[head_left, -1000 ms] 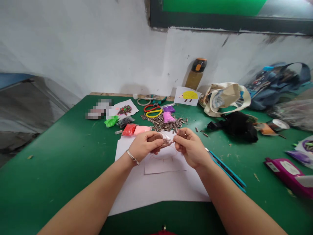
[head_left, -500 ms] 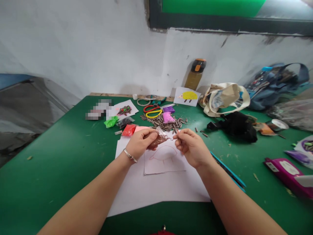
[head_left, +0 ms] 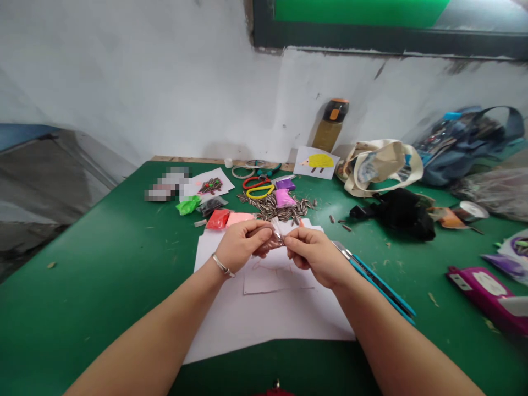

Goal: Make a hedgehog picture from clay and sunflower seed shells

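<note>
My left hand (head_left: 243, 242) is closed round a small clear bag of brown clay (head_left: 270, 242), fingers and thumb on its left side. At the bag's right end, my right hand (head_left: 313, 250) pinches the plastic between thumb and fingers. Below both hands lies a small sheet of paper with a line drawing (head_left: 280, 281), partly covered by them. It rests on larger white paper (head_left: 264, 324). Just beyond are a red clay packet (head_left: 218, 219), a pale pink packet (head_left: 240, 219) and a pile of sunflower seeds (head_left: 268, 207).
Beside my right forearm lie long blue-handled tools (head_left: 383, 286). Scissors (head_left: 259, 190), a purple packet (head_left: 285, 185) and a yellow hedgehog picture (head_left: 317, 162) are at the back. A bottle (head_left: 330, 126), cloth bag (head_left: 383, 168), black bag (head_left: 406, 214) and magenta case (head_left: 482, 291) stand rightward.
My right hand has moved left to the bag and now grips its end. Before, it was apart from the bag's main part, with a thin strand between them.
</note>
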Demonstrator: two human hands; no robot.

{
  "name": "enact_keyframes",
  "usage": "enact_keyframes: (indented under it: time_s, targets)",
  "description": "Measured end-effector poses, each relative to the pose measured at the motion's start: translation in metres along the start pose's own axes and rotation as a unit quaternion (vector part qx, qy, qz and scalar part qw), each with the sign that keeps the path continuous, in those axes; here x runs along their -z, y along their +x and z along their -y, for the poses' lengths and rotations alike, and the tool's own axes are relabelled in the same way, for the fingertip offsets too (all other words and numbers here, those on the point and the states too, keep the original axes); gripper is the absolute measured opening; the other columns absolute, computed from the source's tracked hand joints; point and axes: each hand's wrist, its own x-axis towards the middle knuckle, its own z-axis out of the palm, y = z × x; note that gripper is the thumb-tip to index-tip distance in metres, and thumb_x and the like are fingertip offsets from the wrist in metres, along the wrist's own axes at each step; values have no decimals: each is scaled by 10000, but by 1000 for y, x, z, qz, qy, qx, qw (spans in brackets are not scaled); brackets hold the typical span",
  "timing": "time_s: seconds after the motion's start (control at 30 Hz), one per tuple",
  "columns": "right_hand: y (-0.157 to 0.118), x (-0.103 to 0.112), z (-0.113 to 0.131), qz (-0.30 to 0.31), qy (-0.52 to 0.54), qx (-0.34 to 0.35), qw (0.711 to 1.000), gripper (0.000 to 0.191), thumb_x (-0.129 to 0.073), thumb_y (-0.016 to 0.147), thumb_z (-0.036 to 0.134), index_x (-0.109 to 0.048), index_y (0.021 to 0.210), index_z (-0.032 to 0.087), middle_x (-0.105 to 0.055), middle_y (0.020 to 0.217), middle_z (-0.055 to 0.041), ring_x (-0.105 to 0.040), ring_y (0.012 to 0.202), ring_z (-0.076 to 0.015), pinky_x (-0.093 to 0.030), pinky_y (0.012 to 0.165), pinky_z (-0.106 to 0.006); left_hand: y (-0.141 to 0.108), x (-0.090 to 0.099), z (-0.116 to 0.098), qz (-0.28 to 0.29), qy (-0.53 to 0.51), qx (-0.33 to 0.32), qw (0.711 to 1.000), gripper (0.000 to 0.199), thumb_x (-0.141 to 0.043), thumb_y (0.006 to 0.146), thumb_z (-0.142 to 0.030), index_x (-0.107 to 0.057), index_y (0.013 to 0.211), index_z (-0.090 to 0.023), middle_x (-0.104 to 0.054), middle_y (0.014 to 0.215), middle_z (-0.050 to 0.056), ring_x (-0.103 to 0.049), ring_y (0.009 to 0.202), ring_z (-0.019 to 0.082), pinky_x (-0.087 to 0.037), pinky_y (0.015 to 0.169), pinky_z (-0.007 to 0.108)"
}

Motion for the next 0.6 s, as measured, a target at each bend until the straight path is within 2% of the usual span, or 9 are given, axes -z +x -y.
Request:
enact_keyframes:
  time_s: [0.37, 0.5, 0.6]
  targets:
    - [0, 4, 2, -19, -5, -12, 1000, 281, -690, 723, 391, -543, 639, 167, -558, 553, 27, -426, 383, -55, -247, 366, -195, 2, 2, 1, -74, 49, -15, 996, 280, -670, 747, -347, -672, 909, -119, -632, 650, 13, -555, 531, 104, -510, 481, 224]
    - [-1, 10, 6, -41, 48, 8, 998, 277, -702, 723, 376, -533, 649, 169, -544, 566, 36, -414, 393, -48, -235, 378, -192, 6, 15, -1, -167, 53, -32, 984, 332, -664, 753, -397, -665, 948, -129, -693, 776, 55, -619, 625, 145, -540, 569, 264]
    - [0, 12, 6, -47, 101, 15, 994, 293, -660, 764, 441, -547, 702, 178, -541, 585, 36, -426, 409, -57, -256, 391, -199, 9, 22, 1, -167, 127, -49, 976, 316, -603, 799, -420, -676, 956, -155, -707, 795, 56, -630, 657, 167, -528, 610, 283]
